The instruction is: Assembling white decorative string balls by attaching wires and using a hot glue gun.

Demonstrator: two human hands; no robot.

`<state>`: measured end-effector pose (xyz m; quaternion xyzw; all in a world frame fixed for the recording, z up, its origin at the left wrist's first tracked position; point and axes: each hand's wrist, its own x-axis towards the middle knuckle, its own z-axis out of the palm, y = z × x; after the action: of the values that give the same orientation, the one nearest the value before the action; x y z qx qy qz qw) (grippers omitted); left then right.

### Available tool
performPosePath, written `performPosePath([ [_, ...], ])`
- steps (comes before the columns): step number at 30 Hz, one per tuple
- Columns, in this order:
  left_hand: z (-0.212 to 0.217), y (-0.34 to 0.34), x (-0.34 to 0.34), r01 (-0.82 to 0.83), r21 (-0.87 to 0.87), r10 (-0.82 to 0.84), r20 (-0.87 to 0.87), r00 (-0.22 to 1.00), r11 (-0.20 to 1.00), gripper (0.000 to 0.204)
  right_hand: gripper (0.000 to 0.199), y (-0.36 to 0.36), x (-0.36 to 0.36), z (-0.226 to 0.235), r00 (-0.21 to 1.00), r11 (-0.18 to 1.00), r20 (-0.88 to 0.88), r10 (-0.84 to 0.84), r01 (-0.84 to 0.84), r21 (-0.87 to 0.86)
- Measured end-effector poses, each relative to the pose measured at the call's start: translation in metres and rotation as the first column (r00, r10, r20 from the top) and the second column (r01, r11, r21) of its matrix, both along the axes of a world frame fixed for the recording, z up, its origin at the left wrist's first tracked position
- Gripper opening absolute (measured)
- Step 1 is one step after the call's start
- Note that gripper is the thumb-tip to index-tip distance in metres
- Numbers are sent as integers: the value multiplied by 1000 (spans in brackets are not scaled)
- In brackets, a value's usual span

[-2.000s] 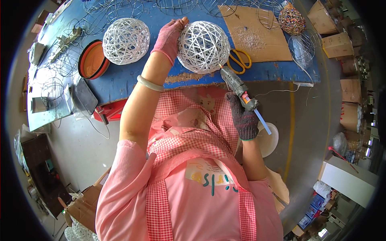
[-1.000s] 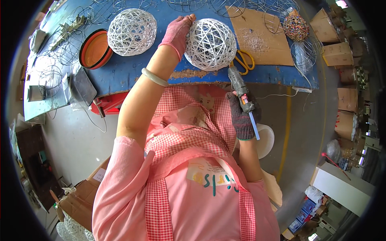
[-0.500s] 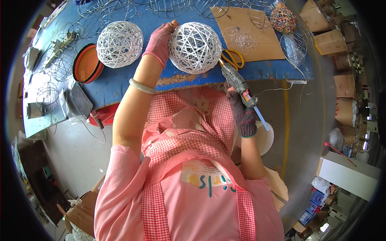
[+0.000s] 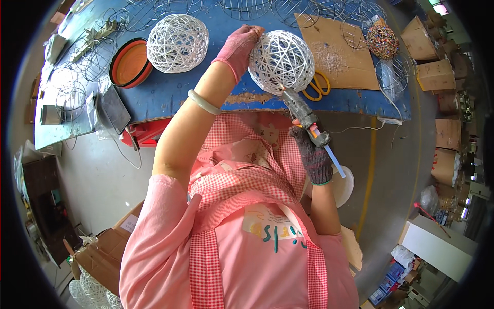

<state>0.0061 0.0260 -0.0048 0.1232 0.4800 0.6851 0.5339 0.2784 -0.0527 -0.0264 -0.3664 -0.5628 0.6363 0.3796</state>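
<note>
My left hand (image 4: 240, 47), in a pink fingerless glove, grips the upper left side of a white openwork ball (image 4: 282, 62) woven from thin strands. In my right hand (image 4: 312, 156), which wears a dark fingerless glove, is a grey glue gun (image 4: 300, 109) with a pale glue stick out of its back end. The gun's nozzle points up at the ball's lower edge, and I cannot tell whether it touches. A second white openwork ball (image 4: 177, 44) rests on the blue table to the left. Yellow-handled scissors (image 4: 319, 85) lie just right of the held ball.
On the blue table (image 4: 170, 100) are an orange bowl with a black rim (image 4: 131, 63), wire frames (image 4: 170, 6), a cardboard sheet (image 4: 337, 51) with white scraps, and a multicoloured ball (image 4: 382, 41). A white cord (image 4: 355, 129) trails right of the gun. Cardboard boxes (image 4: 436, 74) stand at the far right.
The whole view has shifted, so the table's things appear further right. The held ball looks slightly turned, and the gun's nozzle now points at its underside rather than its right side.
</note>
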Motion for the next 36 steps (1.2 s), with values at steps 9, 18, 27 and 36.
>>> performPosePath([
  [9,-15,3,-10,459,221,-239,-621,747,861,33,26,17,23,-9,839,725,-512,-187,-234,-648],
  [18,-2,-8,-13,310,479,-317,-70,946,821,39,51,4,51,42,254,469,-793,-554,-692,-549],
  [27,-6,-18,6,211,510,-292,84,953,834,38,66,-3,54,46,998,990,23,52,-48,-129],
  [36,-14,-15,8,181,449,-278,159,947,875,32,31,-10,42,40,970,934,215,-110,27,356],
])
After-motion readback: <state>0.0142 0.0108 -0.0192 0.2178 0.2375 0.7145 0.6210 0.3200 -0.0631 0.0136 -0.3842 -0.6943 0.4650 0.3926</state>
